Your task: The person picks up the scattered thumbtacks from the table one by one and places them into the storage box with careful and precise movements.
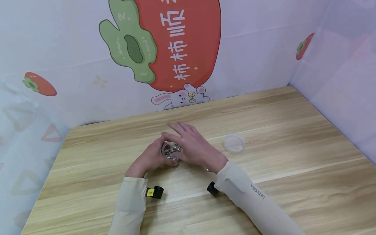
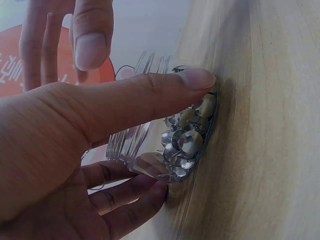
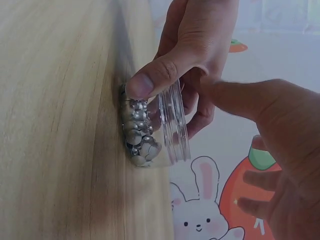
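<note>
A small clear plastic jar [image 2: 149, 164] with a threaded rim stands upright on the table, its bottom filled with silver thumbtacks [image 2: 187, 142]. My left hand [image 1: 153, 154] grips the jar from the side, thumb across one wall and fingers on the other. Over the jar's mouth hovers my right hand [image 1: 195, 147], fingers spread and slightly bent. In the right wrist view, nothing shows between the right thumb [image 3: 245, 97] and fingers. Part of the jar is hidden behind both hands in the head view.
A clear round lid [image 1: 234, 143] lies on the wooden table [image 1: 282, 130], right of the hands. Black wrist cameras stick out from the left sleeve [image 1: 129, 202] and right sleeve [image 1: 249, 195]. A printed cloth [image 1: 258, 58] hangs behind the table.
</note>
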A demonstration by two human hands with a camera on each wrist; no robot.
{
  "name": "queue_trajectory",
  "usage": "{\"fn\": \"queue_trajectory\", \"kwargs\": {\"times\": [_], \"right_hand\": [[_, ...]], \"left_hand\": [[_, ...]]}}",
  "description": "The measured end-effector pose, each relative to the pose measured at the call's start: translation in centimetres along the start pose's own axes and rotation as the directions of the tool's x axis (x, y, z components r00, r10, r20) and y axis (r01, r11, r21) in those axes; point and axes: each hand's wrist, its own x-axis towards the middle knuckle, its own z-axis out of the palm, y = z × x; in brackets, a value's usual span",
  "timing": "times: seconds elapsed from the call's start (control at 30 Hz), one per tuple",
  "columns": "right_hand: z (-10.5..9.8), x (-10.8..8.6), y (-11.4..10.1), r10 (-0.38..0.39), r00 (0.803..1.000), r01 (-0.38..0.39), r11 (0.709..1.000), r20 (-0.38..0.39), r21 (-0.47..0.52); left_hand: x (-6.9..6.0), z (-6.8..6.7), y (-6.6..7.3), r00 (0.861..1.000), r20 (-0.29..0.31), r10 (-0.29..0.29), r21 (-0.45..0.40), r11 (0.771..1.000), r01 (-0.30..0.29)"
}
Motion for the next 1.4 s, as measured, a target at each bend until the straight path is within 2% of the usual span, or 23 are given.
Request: {"fn": "queue_trajectory", "kwargs": {"times": [0.2, 0.43, 0.63, 0.87, 0.97, 1.27, 1.4], "right_hand": [[0.0, -0.1, 0.0, 0.007, 0.999, -0.006, 1.0, 0.035, -0.025], [-0.8, -1.2, 0.3, 0.003, 0.998, 0.002, 0.997, 0.064, -0.071], [-2.1, -4.1, 1.5, 0.051, 0.989, -0.043, 0.997, 0.14, -0.062], [-3.2, -8.8, 3.8, 0.09, 0.988, -0.084, 0.995, 0.126, -0.052], [-3.6, -10.1, 4.5, 0.105, 0.987, -0.102, 0.994, 0.121, -0.032], [-4.1, -10.6, 5.5, 0.126, 0.984, -0.123, 0.992, 0.129, -0.028], [-4.0, -10.8, 5.8, 0.096, 0.985, -0.097, 0.995, 0.144, -0.003]], "left_hand": [[0.1, 0.0, 0.1, 0.999, -0.007, 0.031, 0.004, 1.0, -0.031], [-0.1, 0.0, 0.3, 1.0, -0.01, -0.003, 0.013, 1.0, 0.003], [-0.1, 0.0, 0.3, 0.999, -0.023, -0.024, 0.05, 0.998, 0.025], [-0.1, 0.0, 0.4, 1.0, -0.026, -0.017, 0.054, 0.998, 0.018], [-0.1, -0.1, 0.4, 1.0, -0.021, -0.015, 0.057, 0.998, 0.016], [-0.2, -0.2, 0.3, 1.0, -0.022, -0.02, 0.061, 0.998, 0.022], [-0.1, 0.0, 0.2, 1.0, -0.021, -0.015, 0.056, 0.998, 0.017]]}}
